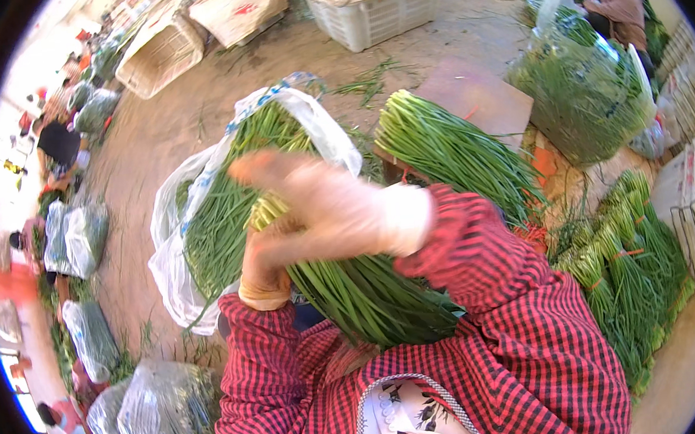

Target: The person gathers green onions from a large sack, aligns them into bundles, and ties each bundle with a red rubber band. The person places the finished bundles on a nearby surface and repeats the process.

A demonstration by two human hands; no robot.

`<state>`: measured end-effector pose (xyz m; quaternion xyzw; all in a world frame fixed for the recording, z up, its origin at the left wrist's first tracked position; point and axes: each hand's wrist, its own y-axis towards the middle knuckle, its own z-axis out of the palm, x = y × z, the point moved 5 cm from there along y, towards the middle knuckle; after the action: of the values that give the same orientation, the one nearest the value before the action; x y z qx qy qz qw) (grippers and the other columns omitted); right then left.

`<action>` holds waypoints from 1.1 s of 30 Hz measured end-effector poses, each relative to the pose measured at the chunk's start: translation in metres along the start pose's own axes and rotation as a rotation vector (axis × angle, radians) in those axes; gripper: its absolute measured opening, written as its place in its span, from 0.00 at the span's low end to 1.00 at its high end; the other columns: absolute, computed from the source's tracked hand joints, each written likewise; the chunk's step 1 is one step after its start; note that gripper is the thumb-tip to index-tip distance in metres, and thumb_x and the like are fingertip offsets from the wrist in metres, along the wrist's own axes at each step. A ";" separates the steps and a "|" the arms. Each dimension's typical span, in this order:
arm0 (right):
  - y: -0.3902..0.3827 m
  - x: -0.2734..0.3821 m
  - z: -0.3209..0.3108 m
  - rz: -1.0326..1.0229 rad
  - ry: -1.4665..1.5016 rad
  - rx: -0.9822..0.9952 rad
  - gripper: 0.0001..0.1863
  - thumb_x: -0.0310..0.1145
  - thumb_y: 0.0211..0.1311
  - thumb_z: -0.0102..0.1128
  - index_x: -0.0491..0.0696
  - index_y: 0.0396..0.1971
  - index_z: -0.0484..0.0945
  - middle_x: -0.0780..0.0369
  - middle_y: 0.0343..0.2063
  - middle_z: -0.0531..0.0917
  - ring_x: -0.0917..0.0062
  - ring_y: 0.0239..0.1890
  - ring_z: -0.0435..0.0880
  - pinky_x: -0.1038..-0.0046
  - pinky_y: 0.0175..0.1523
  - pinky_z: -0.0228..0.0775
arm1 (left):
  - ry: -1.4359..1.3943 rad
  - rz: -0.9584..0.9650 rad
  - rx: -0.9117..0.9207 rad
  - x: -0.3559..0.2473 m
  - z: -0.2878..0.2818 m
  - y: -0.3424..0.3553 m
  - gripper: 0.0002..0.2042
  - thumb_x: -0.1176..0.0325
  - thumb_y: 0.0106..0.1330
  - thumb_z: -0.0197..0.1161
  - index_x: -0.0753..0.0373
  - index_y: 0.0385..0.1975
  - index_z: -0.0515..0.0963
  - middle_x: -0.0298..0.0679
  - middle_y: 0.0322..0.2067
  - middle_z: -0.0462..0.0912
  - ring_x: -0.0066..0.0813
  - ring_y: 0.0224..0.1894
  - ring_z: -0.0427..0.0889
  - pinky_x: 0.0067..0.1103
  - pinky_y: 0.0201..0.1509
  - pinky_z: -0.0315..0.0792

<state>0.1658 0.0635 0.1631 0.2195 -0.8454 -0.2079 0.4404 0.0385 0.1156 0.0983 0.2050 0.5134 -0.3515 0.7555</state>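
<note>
Left hand [262, 262] is curling round green-stalk bunch [367, 302] near pale ends [266, 211], bunch slanting before torso [298, 403]; right hand [326, 206], blurred, is hovering above, spread wide, seemingly empty; keeping ends level probably helps.

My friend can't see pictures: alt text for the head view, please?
A left hand holds a bunch of greens, partly hidden by the blurred right hand. Beyond sits an open bag of greens; bundles lie at right.
</note>
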 end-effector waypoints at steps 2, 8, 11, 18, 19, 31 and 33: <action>0.009 0.007 0.011 0.063 -0.272 -0.121 0.52 0.47 0.52 0.75 0.35 0.69 0.56 0.43 0.65 0.66 0.52 0.68 0.67 0.64 0.71 0.60 | 0.133 0.100 -0.125 -0.012 -0.001 0.006 0.24 0.65 0.69 0.61 0.67 0.63 0.69 0.41 0.52 0.81 0.32 0.55 0.80 0.28 0.61 0.72; -0.014 -0.037 0.035 0.401 0.582 -0.147 0.45 0.47 0.55 0.74 0.43 0.66 0.62 0.55 0.56 0.77 0.70 0.58 0.76 0.69 0.64 0.67 | -0.074 0.274 -0.233 -0.037 0.016 0.015 0.22 0.67 0.66 0.67 0.66 0.58 0.71 0.43 0.52 0.81 0.31 0.51 0.81 0.26 0.58 0.75; -0.031 -0.049 0.030 0.494 0.788 -0.204 0.36 0.49 0.52 0.75 0.42 0.55 0.75 0.58 0.45 0.84 0.73 0.50 0.83 0.71 0.58 0.72 | 0.042 0.253 -0.193 -0.030 0.029 0.029 0.28 0.66 0.65 0.68 0.66 0.63 0.67 0.46 0.57 0.79 0.31 0.54 0.79 0.27 0.60 0.74; -0.071 -0.076 0.026 0.767 1.308 -0.556 0.23 0.36 0.67 0.66 0.42 0.58 0.76 0.64 0.45 0.83 0.82 0.43 0.82 0.77 0.48 0.76 | -0.284 0.015 -0.128 0.017 0.035 0.057 0.19 0.71 0.68 0.63 0.65 0.58 0.73 0.40 0.49 0.83 0.29 0.48 0.83 0.24 0.53 0.77; -0.072 -0.079 0.025 0.720 1.297 -0.568 0.23 0.36 0.67 0.66 0.42 0.57 0.76 0.64 0.44 0.83 0.82 0.42 0.82 0.78 0.48 0.76 | -0.306 0.041 -0.088 0.021 0.037 0.060 0.17 0.71 0.67 0.64 0.66 0.56 0.76 0.38 0.47 0.84 0.28 0.45 0.84 0.24 0.52 0.77; -0.076 -0.112 0.006 0.677 0.975 -0.558 0.23 0.33 0.63 0.70 0.42 0.55 0.76 0.64 0.45 0.83 0.84 0.44 0.80 0.78 0.51 0.74 | -0.342 -0.005 -0.123 0.038 0.042 0.084 0.14 0.71 0.67 0.67 0.62 0.51 0.78 0.34 0.44 0.85 0.24 0.44 0.84 0.22 0.50 0.77; -0.073 -0.115 0.001 0.619 0.828 -0.518 0.23 0.33 0.63 0.70 0.42 0.55 0.76 0.64 0.45 0.83 0.83 0.45 0.80 0.78 0.52 0.73 | -0.256 -0.010 -0.140 0.040 0.043 0.088 0.13 0.71 0.66 0.68 0.61 0.50 0.79 0.34 0.43 0.85 0.24 0.43 0.83 0.21 0.50 0.77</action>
<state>0.2378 0.0672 0.0476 -0.0898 -0.5489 -0.1665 0.8142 0.1401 0.1331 0.0739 0.1027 0.4371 -0.3420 0.8255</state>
